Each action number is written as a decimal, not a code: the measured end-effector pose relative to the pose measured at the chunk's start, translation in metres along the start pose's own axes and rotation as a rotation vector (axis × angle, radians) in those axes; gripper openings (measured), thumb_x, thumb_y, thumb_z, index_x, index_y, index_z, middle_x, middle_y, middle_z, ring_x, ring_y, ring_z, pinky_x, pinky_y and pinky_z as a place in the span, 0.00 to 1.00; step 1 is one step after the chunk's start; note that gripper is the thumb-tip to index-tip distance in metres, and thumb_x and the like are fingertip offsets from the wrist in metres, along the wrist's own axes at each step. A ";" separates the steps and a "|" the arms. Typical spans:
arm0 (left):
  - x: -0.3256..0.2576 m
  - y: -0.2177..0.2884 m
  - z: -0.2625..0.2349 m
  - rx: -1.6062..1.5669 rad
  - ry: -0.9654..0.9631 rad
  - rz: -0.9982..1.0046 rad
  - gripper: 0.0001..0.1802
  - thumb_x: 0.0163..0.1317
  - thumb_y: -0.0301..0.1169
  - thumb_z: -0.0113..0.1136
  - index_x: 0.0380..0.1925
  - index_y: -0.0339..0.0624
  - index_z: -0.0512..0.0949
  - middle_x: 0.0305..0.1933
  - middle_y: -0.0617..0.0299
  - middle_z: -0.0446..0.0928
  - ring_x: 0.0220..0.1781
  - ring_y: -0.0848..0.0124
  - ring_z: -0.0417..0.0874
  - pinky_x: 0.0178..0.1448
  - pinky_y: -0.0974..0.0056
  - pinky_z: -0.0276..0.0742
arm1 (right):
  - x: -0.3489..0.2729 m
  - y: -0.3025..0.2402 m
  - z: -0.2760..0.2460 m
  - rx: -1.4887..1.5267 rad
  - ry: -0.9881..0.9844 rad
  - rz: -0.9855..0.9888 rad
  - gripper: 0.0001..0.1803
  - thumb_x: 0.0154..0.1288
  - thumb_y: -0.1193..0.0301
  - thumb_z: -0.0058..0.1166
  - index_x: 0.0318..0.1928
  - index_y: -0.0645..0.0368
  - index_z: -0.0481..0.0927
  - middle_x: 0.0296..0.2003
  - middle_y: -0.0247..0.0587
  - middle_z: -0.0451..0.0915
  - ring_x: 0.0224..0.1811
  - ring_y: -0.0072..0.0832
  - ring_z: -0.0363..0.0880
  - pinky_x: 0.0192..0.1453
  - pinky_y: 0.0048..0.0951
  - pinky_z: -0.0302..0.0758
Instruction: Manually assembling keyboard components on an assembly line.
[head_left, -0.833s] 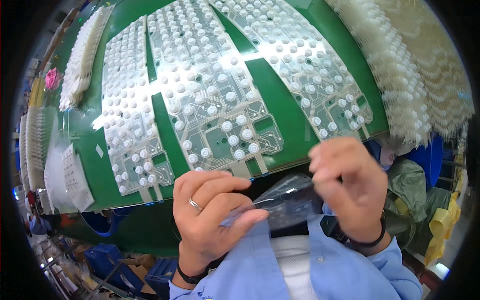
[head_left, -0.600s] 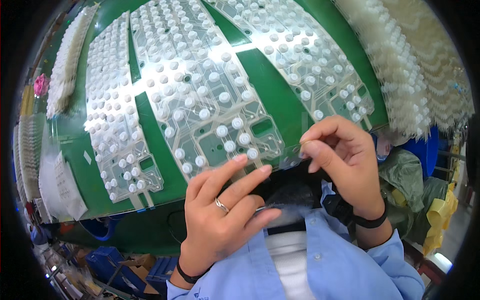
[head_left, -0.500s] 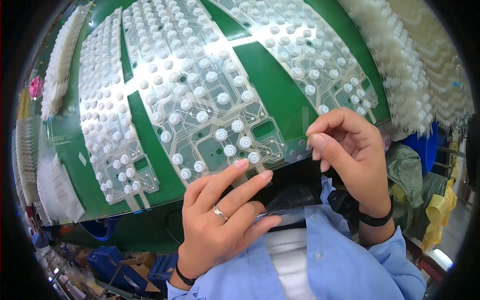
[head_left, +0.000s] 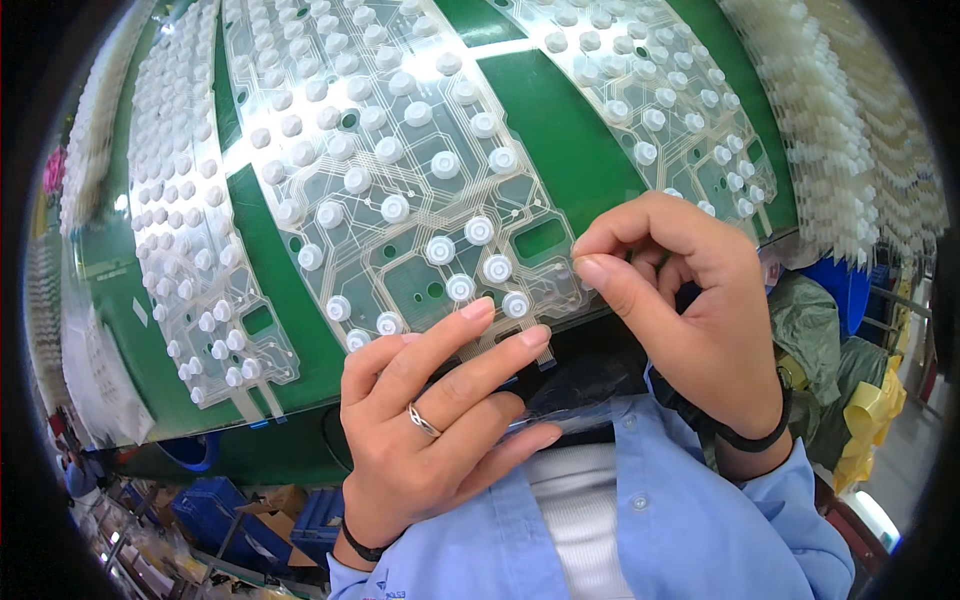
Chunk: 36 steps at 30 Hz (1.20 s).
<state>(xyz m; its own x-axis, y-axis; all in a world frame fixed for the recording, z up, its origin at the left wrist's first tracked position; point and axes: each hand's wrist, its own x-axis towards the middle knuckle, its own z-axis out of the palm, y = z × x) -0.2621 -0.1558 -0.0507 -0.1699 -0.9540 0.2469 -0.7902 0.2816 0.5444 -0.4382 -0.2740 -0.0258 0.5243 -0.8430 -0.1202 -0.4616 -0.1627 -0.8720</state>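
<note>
A clear membrane circuit sheet [head_left: 375, 270] with pale printed traces and rows of white rubber domes lies flat in front of me. My left hand [head_left: 425, 420], wearing a silver ring, has its fingers apart; index and middle fingertips rest at the sheet's near edge, beside its short tail [head_left: 545, 355]. At the near right corner of that sheet, my right hand [head_left: 690, 290] is pinched, thumb against index finger. Whatever the pinch holds is too small or hidden to make out. Similar sheets lie to the left [head_left: 200, 260] and right [head_left: 655, 95].
The sheets lie on a green tabletop [head_left: 545, 110]. Stacks of domed sheets stand at the far left [head_left: 100, 150] and far right [head_left: 840, 150]. Below the table's right end are a blue bin [head_left: 840, 290], grey-green plastic bags [head_left: 805, 325] and yellow material [head_left: 875, 410]. Blue crates [head_left: 215, 515] stand lower left.
My right hand has moved left, its pinched fingertips coming to the middle sheet's right corner. My left hand shifts slightly, still spread at the near edge. The whole view has shifted a little.
</note>
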 end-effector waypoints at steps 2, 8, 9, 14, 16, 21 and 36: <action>-0.002 0.001 -0.002 0.008 0.013 -0.004 0.18 0.48 0.51 0.68 0.16 0.52 0.78 0.47 0.68 0.84 0.57 0.62 0.78 0.52 0.60 0.65 | 0.001 -0.002 0.001 0.002 -0.005 -0.007 0.02 0.60 0.80 0.58 0.35 0.65 0.81 0.28 0.29 0.78 0.23 0.07 0.66 0.24 0.11 0.57; -0.001 -0.001 0.000 0.007 0.026 0.004 0.19 0.49 0.52 0.67 0.15 0.52 0.77 0.46 0.69 0.84 0.57 0.61 0.78 0.51 0.61 0.64 | 0.002 -0.001 0.001 -0.019 0.003 -0.013 0.03 0.60 0.80 0.59 0.35 0.65 0.81 0.28 0.29 0.79 0.23 0.07 0.67 0.24 0.11 0.58; 0.000 0.000 0.001 0.008 0.028 0.007 0.19 0.49 0.52 0.67 0.15 0.52 0.77 0.46 0.69 0.84 0.57 0.61 0.78 0.51 0.61 0.64 | 0.001 0.000 0.000 -0.019 0.006 -0.014 0.03 0.60 0.80 0.59 0.35 0.65 0.81 0.28 0.29 0.79 0.23 0.07 0.67 0.24 0.11 0.59; -0.001 0.000 0.001 0.018 0.031 0.008 0.19 0.50 0.52 0.67 0.15 0.52 0.77 0.46 0.68 0.84 0.56 0.61 0.79 0.51 0.62 0.64 | 0.001 0.001 0.001 -0.020 0.003 -0.026 0.03 0.60 0.80 0.59 0.35 0.65 0.81 0.28 0.29 0.78 0.23 0.07 0.67 0.24 0.11 0.58; -0.001 0.000 0.001 0.019 0.030 0.007 0.19 0.50 0.53 0.67 0.16 0.52 0.77 0.46 0.68 0.84 0.56 0.61 0.79 0.51 0.62 0.64 | 0.001 0.001 0.002 -0.008 0.003 -0.030 0.03 0.59 0.80 0.59 0.35 0.65 0.81 0.28 0.29 0.78 0.23 0.07 0.66 0.24 0.11 0.58; 0.000 0.002 -0.002 0.037 -0.015 0.001 0.18 0.50 0.52 0.66 0.18 0.53 0.77 0.50 0.69 0.83 0.58 0.61 0.77 0.53 0.62 0.62 | 0.002 0.001 0.003 -0.027 0.021 -0.057 0.04 0.59 0.81 0.59 0.36 0.64 0.81 0.28 0.29 0.78 0.22 0.07 0.64 0.23 0.11 0.56; 0.003 0.007 0.001 0.085 -0.074 -0.033 0.18 0.48 0.51 0.66 0.16 0.53 0.76 0.55 0.73 0.80 0.61 0.63 0.72 0.55 0.62 0.60 | -0.007 -0.004 0.008 -0.197 0.076 -0.098 0.19 0.57 0.85 0.57 0.49 0.62 0.74 0.31 0.31 0.71 0.24 0.11 0.62 0.26 0.13 0.59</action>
<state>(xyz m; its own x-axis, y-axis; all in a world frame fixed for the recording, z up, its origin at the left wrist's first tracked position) -0.2689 -0.1569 -0.0466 -0.1836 -0.9685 0.1679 -0.8426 0.2431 0.4805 -0.4342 -0.2629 -0.0249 0.5212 -0.8534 0.0030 -0.5463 -0.3363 -0.7671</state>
